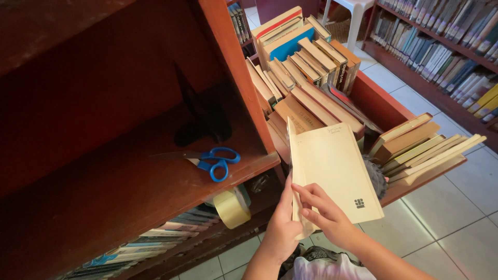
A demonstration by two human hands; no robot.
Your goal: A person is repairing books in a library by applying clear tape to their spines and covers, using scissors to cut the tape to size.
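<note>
A thin cream-covered book (334,168) is held open in front of me, its back cover facing up with a small dark mark near the lower corner. My left hand (284,220) grips its spine edge from the left. My right hand (324,212) rests on the lower part of the cover, fingers at the page edge. Both hands are below the red wooden shelf (155,181).
Blue-handled scissors (210,159) lie on the shelf near its front edge. A roll of tan tape (232,207) hangs just under that edge. Several old books (306,62) stand packed in a red tray, with more (425,150) stacked at right. Bookshelves (446,46) line the far wall.
</note>
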